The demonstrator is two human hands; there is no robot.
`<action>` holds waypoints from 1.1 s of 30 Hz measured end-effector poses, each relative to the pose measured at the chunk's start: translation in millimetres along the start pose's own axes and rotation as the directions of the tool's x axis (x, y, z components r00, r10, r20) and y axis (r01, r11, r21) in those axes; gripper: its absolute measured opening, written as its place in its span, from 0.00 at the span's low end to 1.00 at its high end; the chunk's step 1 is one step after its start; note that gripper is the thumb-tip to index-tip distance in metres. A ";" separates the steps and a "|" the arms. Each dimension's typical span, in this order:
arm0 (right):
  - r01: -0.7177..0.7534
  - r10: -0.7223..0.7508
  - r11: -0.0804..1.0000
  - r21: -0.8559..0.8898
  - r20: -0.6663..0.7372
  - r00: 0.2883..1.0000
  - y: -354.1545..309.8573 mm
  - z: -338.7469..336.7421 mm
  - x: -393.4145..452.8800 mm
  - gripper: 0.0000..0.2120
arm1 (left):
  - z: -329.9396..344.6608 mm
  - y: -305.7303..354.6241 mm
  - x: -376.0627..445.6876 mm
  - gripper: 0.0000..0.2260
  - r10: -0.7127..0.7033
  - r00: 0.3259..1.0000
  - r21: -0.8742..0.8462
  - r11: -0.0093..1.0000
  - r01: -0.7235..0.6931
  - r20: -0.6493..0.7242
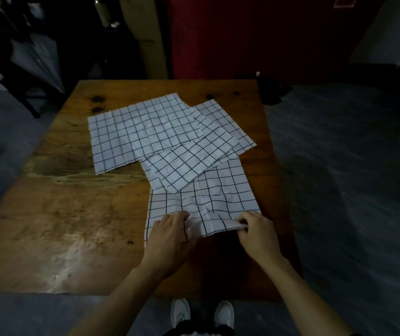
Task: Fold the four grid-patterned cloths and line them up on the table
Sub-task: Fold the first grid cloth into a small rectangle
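Dim room around us, and a worn wooden table (73, 214) under our hands, standing on a grey floor (339, 190). Our right hand (258, 232) is closed in a pinch on the near right corner of the nearest cloth (220, 192), lifting that edge slightly off the wood. Our left hand (167, 235) lies mostly flat on the same cloth's near left part, fingers loosely curled and pressing it down; we cannot tell whether it grips any fabric. Between the two hands the cloth bunches into a small ridge.

Beyond this one, a second cloth (187, 166) lies tilted, its near corner overlapping the far edge of the one we hold. A third cloth (228, 122) peeks out beneath it toward the table's right edge. The largest spread, a fourth cloth (133, 132), lies flat at the far left of the pile, partly over the second. All four are unfolded and overlap.

Past the far edge stand a red panel (242, 37) and a cardboard box (145, 44). A dark object (269, 90) sits off the far right corner. Below the near edge we see our white shoes (180, 311).
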State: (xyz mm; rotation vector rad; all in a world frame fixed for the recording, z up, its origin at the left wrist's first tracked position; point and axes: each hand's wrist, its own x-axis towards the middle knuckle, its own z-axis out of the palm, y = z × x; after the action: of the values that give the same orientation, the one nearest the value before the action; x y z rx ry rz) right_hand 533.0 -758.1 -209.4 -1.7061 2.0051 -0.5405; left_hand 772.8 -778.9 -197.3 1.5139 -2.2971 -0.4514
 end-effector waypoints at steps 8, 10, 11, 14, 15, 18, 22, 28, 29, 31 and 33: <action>0.036 -0.036 0.998 -0.042 0.018 0.999 -34.9 -3.2 -24.8 0.13 | -13.3 -42.4 -32.9 0.08 -0.028 1.000 0.189 0.982 0.027 0.005; 0.029 -0.029 0.998 -0.058 0.009 1.000 -37.3 -1.9 -33.4 0.11 | -24.4 -54.7 -37.0 0.06 0.006 1.000 0.186 0.982 -0.008 0.014; 0.022 -0.022 0.998 -0.066 -0.001 1.000 -39.5 -0.7 -38.1 0.11 | -30.0 -60.1 -39.0 0.06 0.026 0.999 0.180 0.983 -0.031 0.025; -0.031 0.028 0.996 -0.085 -0.046 0.999 -54.0 7.0 -55.5 0.12 | -46.2 -76.2 -46.2 0.11 0.102 0.993 0.164 0.980 -0.111 0.068; -0.050 0.045 0.995 -0.088 -0.062 0.997 -60.8 10.4 -62.5 0.12 | -50.3 -82.1 -49.6 0.13 0.133 0.988 0.160 0.976 -0.144 0.077; -0.104 0.095 0.988 -0.113 -0.080 0.992 -81.0 22.8 -87.0 0.16 | -60.3 -104.5 -62.8 0.12 0.225 0.970 0.126 0.964 -0.235 0.089; -0.183 0.175 0.974 -0.131 -0.072 0.982 -102.1 37.1 -127.4 0.21 | -64.5 -133.6 -88.5 0.12 0.326 0.944 0.058 0.943 -0.329 0.059; -0.217 0.201 0.969 -0.120 -0.136 0.970 -108.7 38.8 -171.3 0.16 | -71.0 -146.2 -112.3 0.06 0.380 0.925 -0.070 0.922 -0.380 -0.016; -0.217 0.198 0.969 -0.115 -0.151 0.968 -108.9 36.8 -171.9 0.15 | -73.7 -145.0 -111.2 0.06 0.383 0.923 -0.072 0.921 -0.384 -0.033; -0.200 0.180 0.975 -0.100 -0.181 0.967 -110.7 32.2 -168.4 0.13 | -80.1 -141.6 -105.3 0.07 0.382 0.922 -0.059 0.920 -0.386 -0.066; -0.173 0.152 0.981 -0.091 -0.206 0.967 -112.8 26.9 -159.3 0.11 | -86.3 -137.9 -94.2 0.08 0.379 0.921 -0.037 0.923 -0.383 -0.090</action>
State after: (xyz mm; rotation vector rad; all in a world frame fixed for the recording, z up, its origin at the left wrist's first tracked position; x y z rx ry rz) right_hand 661.1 -618.8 -154.5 -1.5823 2.3308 -0.5736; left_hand 958.6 -750.1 -193.1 1.0006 -2.4143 -0.3327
